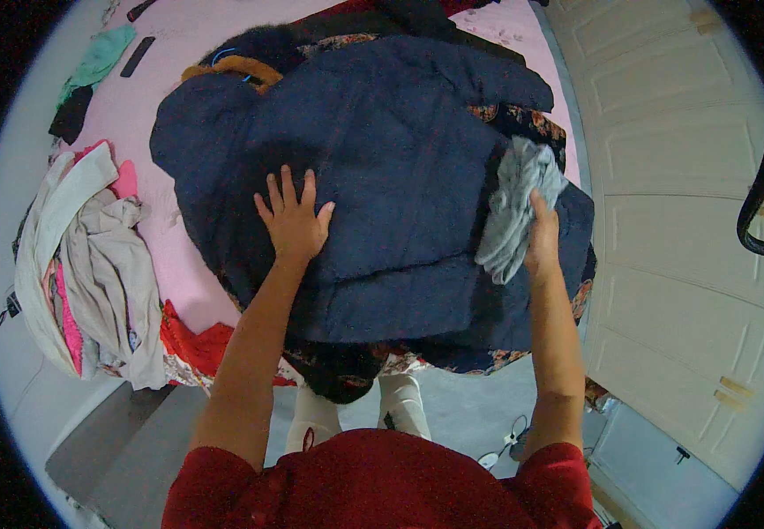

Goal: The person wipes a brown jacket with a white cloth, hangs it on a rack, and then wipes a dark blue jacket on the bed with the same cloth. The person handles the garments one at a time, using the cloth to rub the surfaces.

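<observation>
A large dark blue cloth garment (382, 185) lies spread over other dark clothes on a bed with a pink sheet (163, 225). My left hand (296, 225) rests palm down on the blue cloth, fingers spread, holding nothing. At the right, my right hand (543, 235) grips a bunched light grey cloth (514, 205) by its right side, over the blue cloth. Floral-patterned dark fabric (534, 125) shows under the blue garment's edge. A brown fuzzy band (243, 69) lies at its upper left.
Left on the bed are a heap of clothes (111, 244), a red cloth (197, 344), a green cloth (101, 56) and a dark remote-like object (137, 57). A panelled cream cabinet front (673, 218) stands along the right. A grey bench-like piece (137, 443) is at lower left.
</observation>
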Demonstrator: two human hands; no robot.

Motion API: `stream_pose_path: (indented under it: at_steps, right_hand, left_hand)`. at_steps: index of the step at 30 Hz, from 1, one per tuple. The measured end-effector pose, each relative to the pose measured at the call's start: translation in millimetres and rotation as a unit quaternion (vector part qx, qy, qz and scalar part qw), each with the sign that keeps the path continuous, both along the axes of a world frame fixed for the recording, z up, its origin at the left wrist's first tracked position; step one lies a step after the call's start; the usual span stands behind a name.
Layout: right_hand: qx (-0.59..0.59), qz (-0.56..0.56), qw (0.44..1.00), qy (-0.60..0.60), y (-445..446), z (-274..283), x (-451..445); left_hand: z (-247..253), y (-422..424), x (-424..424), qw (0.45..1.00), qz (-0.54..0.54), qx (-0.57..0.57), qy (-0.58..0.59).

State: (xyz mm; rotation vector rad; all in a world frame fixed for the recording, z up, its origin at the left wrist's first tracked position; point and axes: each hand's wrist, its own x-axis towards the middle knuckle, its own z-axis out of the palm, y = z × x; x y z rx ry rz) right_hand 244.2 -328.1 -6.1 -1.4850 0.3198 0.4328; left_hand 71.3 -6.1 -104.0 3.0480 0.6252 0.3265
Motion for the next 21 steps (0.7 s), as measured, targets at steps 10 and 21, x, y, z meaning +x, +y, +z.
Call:
stream_pose_path:
  at_steps: [10,21]
  right_hand:
    - [0.183,-0.06,0.981,0.037,73,-74,208]
    - [0.215,-0.052,0.971,0.089,93,-54,239]
  left_hand:
    - [-27,1,10,0.998,0.026,-0.024,0.047]
    - [-38,4,12,0.993,0.036,-0.084,0.073]
